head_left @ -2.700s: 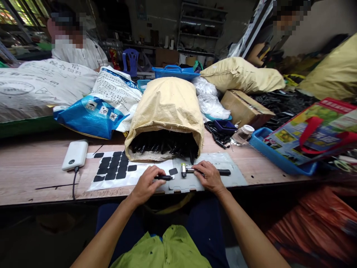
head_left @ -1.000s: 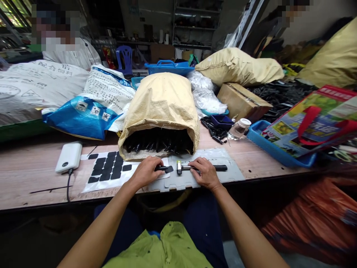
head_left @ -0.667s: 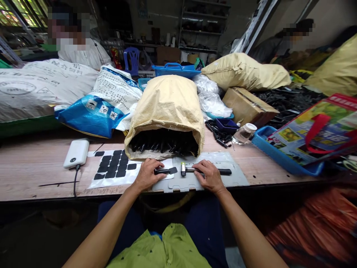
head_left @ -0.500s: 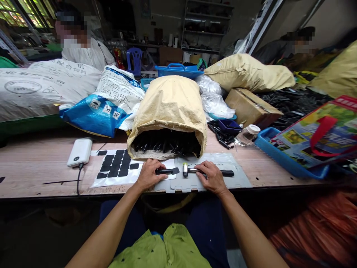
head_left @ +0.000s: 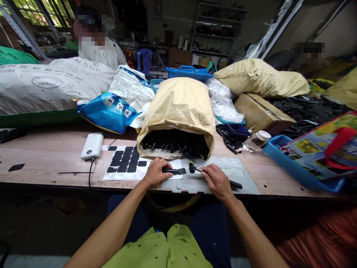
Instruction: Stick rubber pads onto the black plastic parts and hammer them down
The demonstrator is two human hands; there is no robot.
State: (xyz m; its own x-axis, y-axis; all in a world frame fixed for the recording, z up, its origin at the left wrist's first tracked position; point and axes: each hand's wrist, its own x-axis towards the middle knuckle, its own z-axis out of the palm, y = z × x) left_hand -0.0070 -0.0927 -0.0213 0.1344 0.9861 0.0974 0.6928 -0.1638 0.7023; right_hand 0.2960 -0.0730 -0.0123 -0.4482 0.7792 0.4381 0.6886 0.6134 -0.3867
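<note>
The left hand (head_left: 158,172) pinches a slim black part (head_left: 171,171) between thumb and fingers, directly in front of the tan sack (head_left: 178,100). The outer end of the part is at a single black patch (head_left: 182,171); whether it overlaps the patch cannot be determined. The right hand (head_left: 219,182) is closed around a hammer (head_left: 197,169), in front of the right side of the tan sack. The hammer head, fitted with a yellow-green cap, points toward the patch; the black grip extends out behind the hand. Contact between the head and the gray plate (head_left: 192,185) beneath cannot be confirmed.

The gray plate lies on the surface (head_left: 67,158) in front of the tan sack. A white sheet (head_left: 142,174) bearing rows of black patches extends to the front left of the tan sack. The tan sack lies with its mouth facing the hands and contains many black parts.

Farther left of the tan sack is a white power bank (head_left: 92,146) with a dark cable connected. A blue-and-white bag (head_left: 117,100) rests just beside the tan sack on its left. To the right of the tan sack are a small navy tray (head_left: 238,130), a clear jar (head_left: 257,140) and a blue tray (head_left: 276,147). Behind the tan sack, to the left, is a person in a white top (head_left: 100,56).
</note>
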